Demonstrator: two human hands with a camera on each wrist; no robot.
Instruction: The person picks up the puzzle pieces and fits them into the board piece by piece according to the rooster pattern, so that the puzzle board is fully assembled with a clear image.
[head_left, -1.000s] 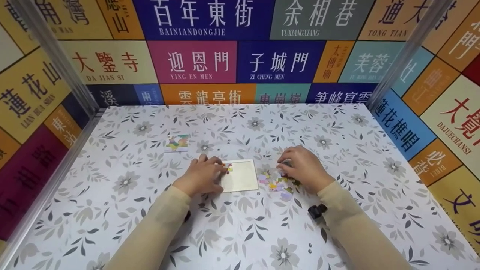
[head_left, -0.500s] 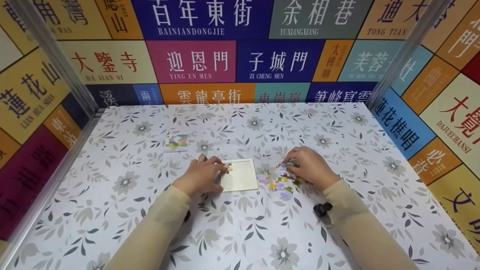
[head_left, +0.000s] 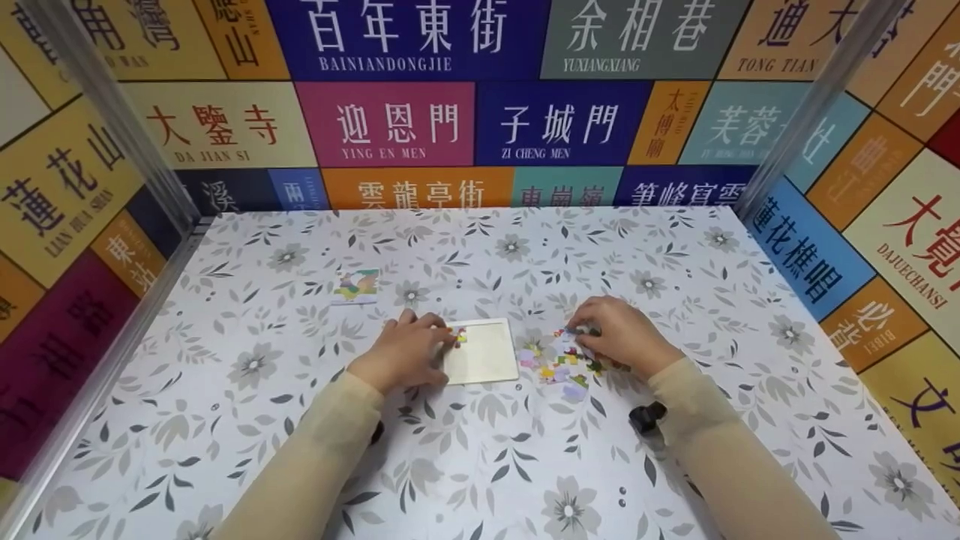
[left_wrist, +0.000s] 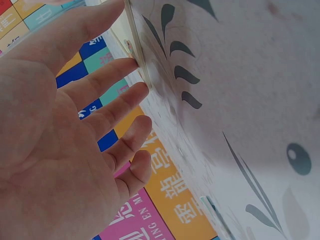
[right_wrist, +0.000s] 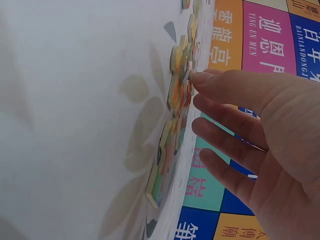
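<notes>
My left hand (head_left: 405, 349) rests at the left edge of a cream puzzle tray (head_left: 484, 356), fingertips and thumb against its side. The left wrist view shows those fingers (left_wrist: 115, 100) spread and lightly bent. A few joined jigsaw pieces (head_left: 460, 336) lie in the tray's upper left corner, partly behind the fingertips. My right hand (head_left: 619, 334) is low over a pile of loose jigsaw pieces (head_left: 559, 369) right of the tray. Its thumb and fingertips touch pieces at the pile's far edge; the right wrist view shows the fingers (right_wrist: 230, 135) relaxed and slightly apart beside the pieces.
A small colourful picture card (head_left: 355, 286) lies beyond my left hand. The table (head_left: 480, 465) has a white cloth with grey leaves and flowers. Printed panels (head_left: 555, 124) stand at the back and sides. A black wrist device (head_left: 647, 418) is under my right sleeve.
My right hand has shifted slightly right over the pile, and some pieces by its fingertips now show more. The left hand and the tray hold their place.
</notes>
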